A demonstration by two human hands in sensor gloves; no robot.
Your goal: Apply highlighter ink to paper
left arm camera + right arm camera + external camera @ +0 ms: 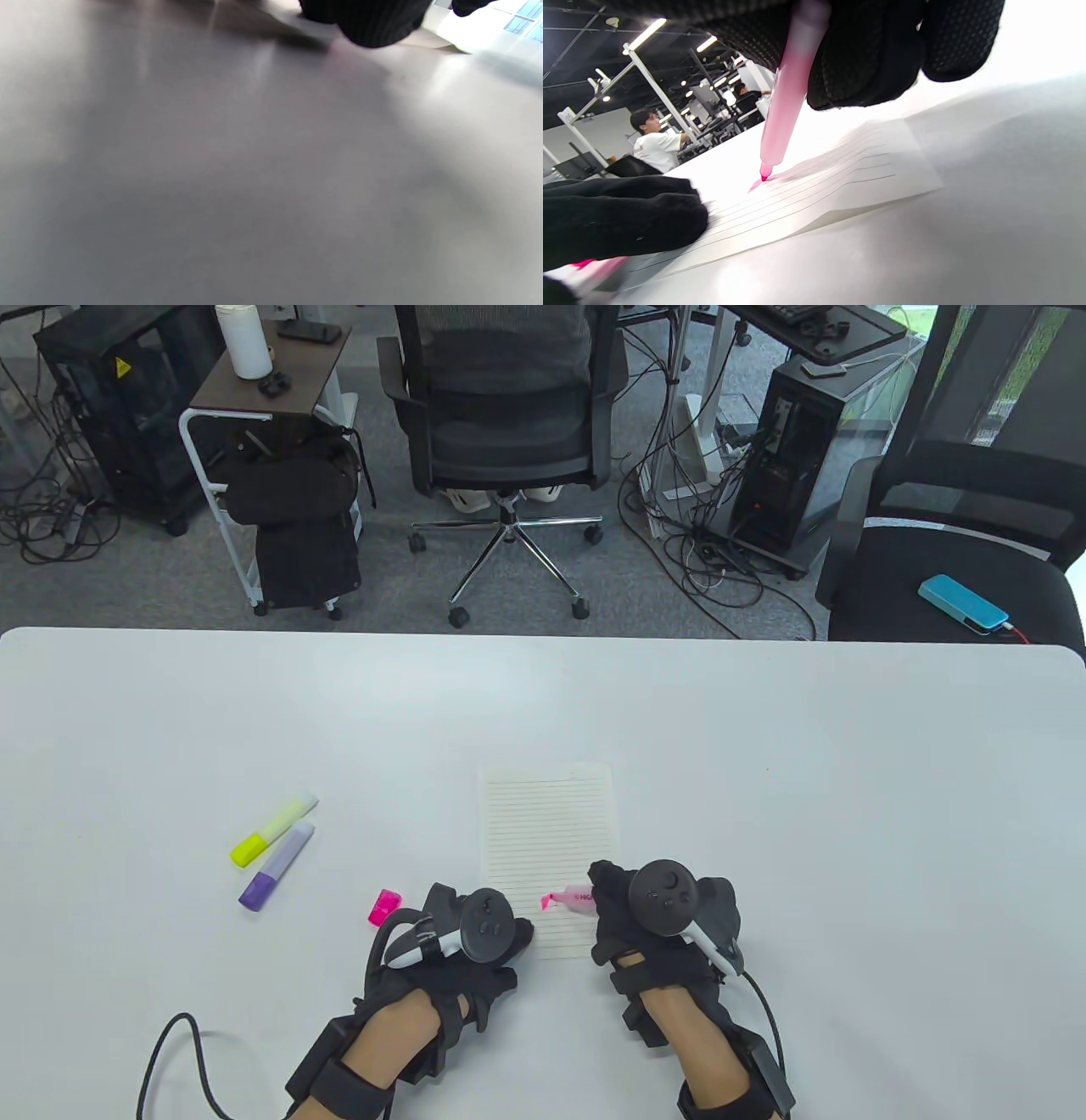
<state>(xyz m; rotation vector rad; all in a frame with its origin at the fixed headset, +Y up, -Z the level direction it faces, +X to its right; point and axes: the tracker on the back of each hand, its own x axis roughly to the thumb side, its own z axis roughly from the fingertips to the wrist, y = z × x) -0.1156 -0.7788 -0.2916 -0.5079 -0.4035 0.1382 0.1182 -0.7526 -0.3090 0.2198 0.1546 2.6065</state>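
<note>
**Pink tip on ruled sheet**

My right hand grips the pink highlighter, fingers closed round the barrel; tip touches the lined paper just left of that hand. My left hand rests on the sheet's near left corner; finger spread unclear. Pink cap lies just left of it; yellow highlighter and purple highlighter further left.

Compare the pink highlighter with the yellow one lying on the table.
The pink highlighter is uncapped; the yellow highlighter is capped. The pink one is held by the right hand, tip on the paper; the yellow one lies untouched beside the purple highlighter. Both have similar pale barrels.
</note>
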